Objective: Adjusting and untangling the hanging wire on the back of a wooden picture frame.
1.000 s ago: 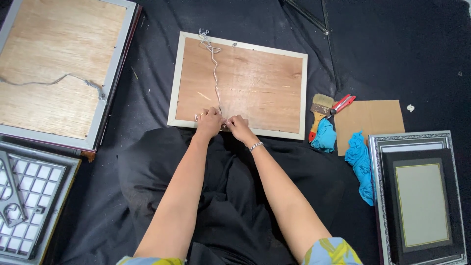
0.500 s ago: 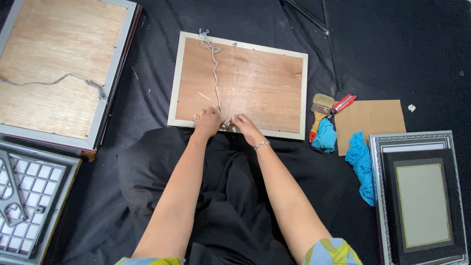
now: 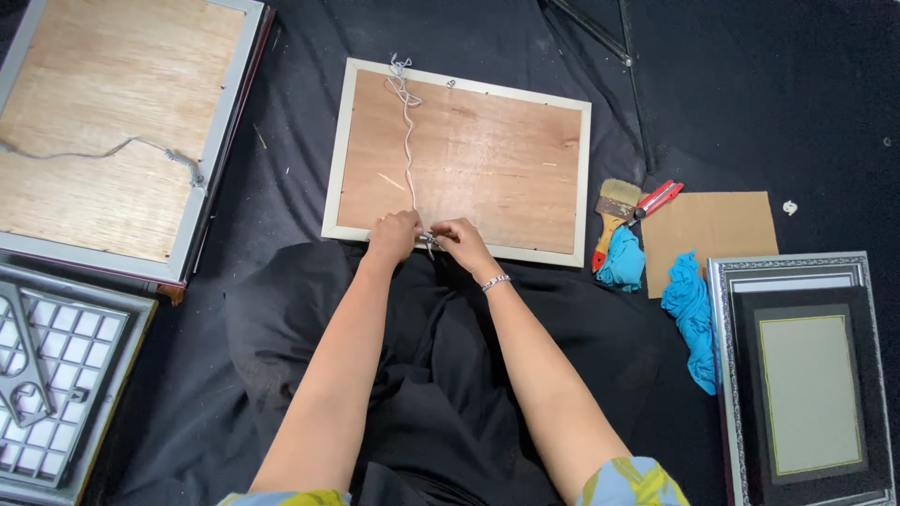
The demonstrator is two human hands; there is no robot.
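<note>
Head view, looking down: a cream-edged rectangular picture frame with a plywood back (image 3: 487, 155) lies face down on the black cloth-covered floor (image 3: 750, 94). A thin white hanging cord (image 3: 407, 141) runs from a loose tangle at the far edge down the board to the near edge, where both hands meet. The left hand (image 3: 394, 234) has its fingers pinched together on the cord's near end, and the right hand (image 3: 459, 241) is closed on a small metal fitting or the cord beside it; which of the two I cannot tell.

Risks, as I judge them: a sharp tug could pull the cord free of the far fixing, or slide the frame on the slack cloth. Just right of the frame lie a wooden-handled flat paintbrush (image 3: 614, 206), red-handled pliers (image 3: 659, 198) and a crumpled turquoise rag (image 3: 622, 260), which a sweeping elbow might knock.
</note>
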